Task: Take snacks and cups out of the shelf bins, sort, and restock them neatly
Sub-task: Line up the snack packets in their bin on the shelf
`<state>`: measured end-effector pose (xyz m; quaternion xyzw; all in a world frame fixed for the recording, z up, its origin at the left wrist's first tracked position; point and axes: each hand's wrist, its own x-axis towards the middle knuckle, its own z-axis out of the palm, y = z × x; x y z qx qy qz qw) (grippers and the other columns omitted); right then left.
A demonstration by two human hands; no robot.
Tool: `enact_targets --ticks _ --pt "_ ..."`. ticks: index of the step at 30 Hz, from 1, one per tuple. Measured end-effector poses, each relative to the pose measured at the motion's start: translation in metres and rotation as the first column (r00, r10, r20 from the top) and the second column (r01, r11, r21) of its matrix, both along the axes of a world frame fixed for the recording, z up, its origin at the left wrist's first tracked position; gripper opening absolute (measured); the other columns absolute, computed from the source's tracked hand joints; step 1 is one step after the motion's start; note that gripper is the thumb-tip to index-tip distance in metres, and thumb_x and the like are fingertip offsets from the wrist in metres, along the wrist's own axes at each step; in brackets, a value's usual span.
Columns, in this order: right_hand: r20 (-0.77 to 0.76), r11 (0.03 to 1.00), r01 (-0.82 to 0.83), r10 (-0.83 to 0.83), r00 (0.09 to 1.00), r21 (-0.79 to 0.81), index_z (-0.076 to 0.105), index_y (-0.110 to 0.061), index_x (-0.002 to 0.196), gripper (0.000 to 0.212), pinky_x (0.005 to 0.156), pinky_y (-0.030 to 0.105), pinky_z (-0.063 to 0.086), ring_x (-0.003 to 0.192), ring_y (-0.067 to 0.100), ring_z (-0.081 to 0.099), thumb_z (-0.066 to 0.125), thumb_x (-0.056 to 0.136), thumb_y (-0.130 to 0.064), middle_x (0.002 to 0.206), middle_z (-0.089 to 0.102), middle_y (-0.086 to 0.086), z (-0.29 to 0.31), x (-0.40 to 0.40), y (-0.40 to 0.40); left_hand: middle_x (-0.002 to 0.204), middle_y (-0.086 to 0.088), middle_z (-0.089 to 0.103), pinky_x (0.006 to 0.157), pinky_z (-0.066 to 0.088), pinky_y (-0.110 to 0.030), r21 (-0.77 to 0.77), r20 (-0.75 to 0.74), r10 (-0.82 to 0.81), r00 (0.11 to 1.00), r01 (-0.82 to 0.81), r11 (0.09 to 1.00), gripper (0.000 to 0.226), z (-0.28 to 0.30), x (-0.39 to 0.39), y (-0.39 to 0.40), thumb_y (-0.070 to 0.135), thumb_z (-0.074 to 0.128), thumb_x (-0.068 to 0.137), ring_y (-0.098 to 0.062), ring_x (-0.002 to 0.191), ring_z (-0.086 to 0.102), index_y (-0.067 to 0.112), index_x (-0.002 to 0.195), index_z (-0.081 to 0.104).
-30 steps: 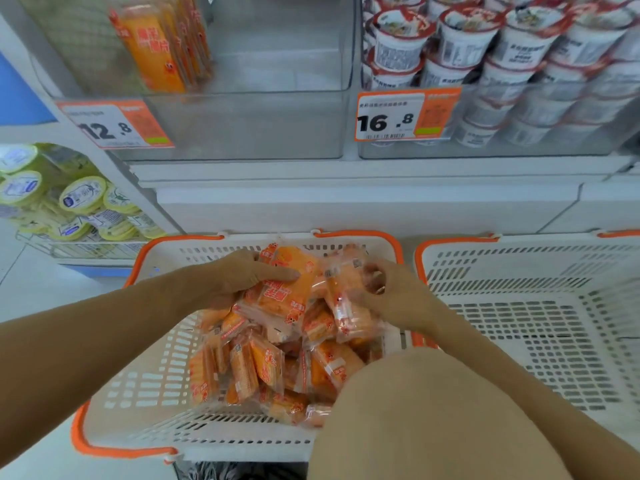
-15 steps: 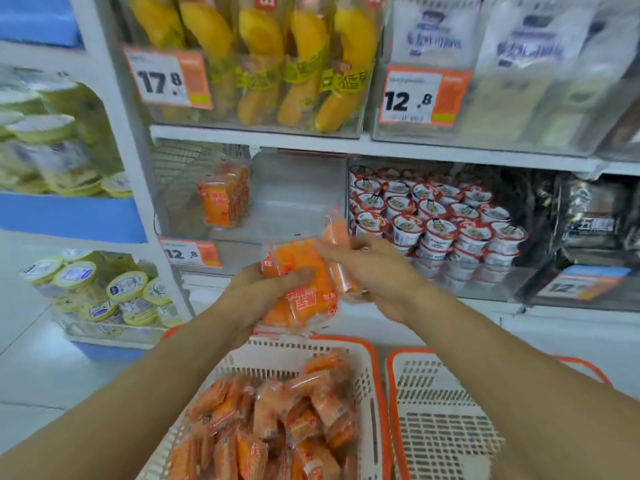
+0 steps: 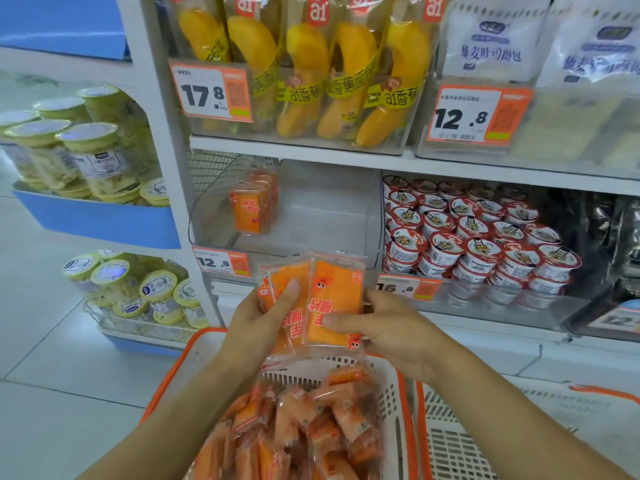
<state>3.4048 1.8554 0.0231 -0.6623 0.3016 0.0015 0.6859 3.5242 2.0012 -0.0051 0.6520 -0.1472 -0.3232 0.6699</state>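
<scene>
- While held above the basket [image 3: 394,386] of packets, two orange snack packets [image 3: 313,303] sit side by side between both hands.
- Left hand [image 3: 258,323]: thumb pinches the left packet.
- Right hand [image 3: 388,327]: thumb pinches the right packet.

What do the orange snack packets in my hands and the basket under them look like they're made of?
The snack packets, held by the left hand and right hand, look like thin glossy plastic film: clear crimped edges, glare and wrinkles. The basket looks like rigid moulded plastic, matte white with slotted walls and an orange rim.
</scene>
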Motion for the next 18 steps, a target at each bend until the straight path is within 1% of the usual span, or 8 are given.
enact_targets --ticks 2,5,7,10,12,14,16,18 --pt "-0.022 0.999 -0.049 0.049 0.999 0.014 0.067 -0.021 0.116 0.042 0.097 0.044 0.056 0.100 0.017 0.073 0.085 0.077 -0.020 0.106 0.077 -0.004 0.001 0.007 -0.003 0.105 -0.009 0.076 0.093 0.055 -0.052 0.021 -0.005 -0.012 1.000 0.012 1.000 0.070 -0.001 0.002 -0.001 0.063 0.067 0.075 -0.029 0.097 0.073 0.011 0.122 0.064" --pt "-0.050 0.995 -0.095 0.097 0.994 0.040 0.068 -0.019 0.115 0.041 0.097 0.047 0.055 0.104 0.021 0.072 0.083 0.078 -0.014 0.107 0.077 0.001 0.003 0.015 -0.020 0.106 -0.011 0.076 0.091 0.056 -0.051 0.078 -0.064 -0.064 0.996 0.069 0.995 0.073 -0.003 0.014 0.003 0.067 0.057 0.075 -0.030 0.097 0.073 0.013 0.124 0.062" --pt "-0.075 0.991 -0.117 0.122 0.990 0.068 0.067 -0.017 0.116 0.040 0.094 0.049 0.057 0.106 0.024 0.071 0.080 0.079 -0.010 0.108 0.076 0.004 0.004 0.016 -0.036 0.109 -0.015 0.074 0.088 0.057 -0.048 0.094 -0.147 -0.125 0.981 0.140 0.986 0.069 -0.002 0.023 0.008 0.068 0.049 0.082 -0.033 0.099 0.072 0.016 0.125 0.064" --pt "-0.114 0.964 -0.235 0.250 0.962 0.127 0.066 -0.013 0.117 0.033 0.084 0.042 0.059 0.104 0.027 0.071 0.072 0.085 -0.005 0.110 0.076 0.010 0.002 0.016 -0.058 0.111 -0.023 0.071 0.088 0.055 -0.047 0.087 -0.251 -0.191 0.949 0.219 0.972 0.070 -0.004 0.031 0.011 0.065 0.041 0.089 -0.037 0.101 0.070 0.009 0.122 0.067" --pt "-0.128 0.943 -0.306 0.322 0.938 0.134 0.066 -0.009 0.110 0.026 0.079 0.035 0.059 0.095 0.024 0.073 0.068 0.086 0.002 0.103 0.077 0.010 -0.002 0.017 -0.067 0.111 -0.023 0.071 0.091 0.055 -0.048 0.123 -0.237 -0.248 0.939 0.283 0.951 0.066 -0.007 0.031 0.010 0.059 0.045 0.091 -0.038 0.102 0.070 0.006 0.123 0.066" --pt "-0.132 0.929 -0.354 0.366 0.921 0.108 0.067 -0.007 0.104 0.025 0.075 0.030 0.058 0.088 0.020 0.073 0.068 0.085 0.008 0.095 0.077 0.009 -0.005 0.018 -0.072 0.114 -0.019 0.071 0.096 0.053 -0.051 0.166 -0.199 -0.299 0.933 0.333 0.928 0.066 -0.010 0.031 0.011 0.056 0.056 0.086 -0.036 0.106 0.069 0.007 0.129 0.061" --pt "-0.116 0.923 -0.376 0.384 0.916 0.083 0.069 -0.006 0.106 0.033 0.085 0.032 0.058 0.095 0.023 0.072 0.075 0.078 0.010 0.102 0.076 0.012 -0.007 0.019 -0.078 0.116 -0.016 0.072 0.092 0.056 -0.047 0.159 -0.182 -0.344 0.921 0.373 0.914 0.080 -0.013 0.033 0.014 0.062 0.071 0.074 -0.034 0.107 0.069 0.007 0.130 0.057" --pt "-0.076 0.936 -0.339 0.347 0.935 0.096 0.068 -0.004 0.114 0.049 0.091 0.036 0.057 0.105 0.027 0.070 0.082 0.068 0.009 0.112 0.073 0.016 -0.011 0.018 -0.083 0.115 -0.016 0.072 0.082 0.059 -0.040 0.143 -0.169 -0.397 0.902 0.421 0.896 0.100 -0.015 0.037 0.015 0.066 0.086 0.054 -0.034 0.104 0.070 0.006 0.128 0.056"
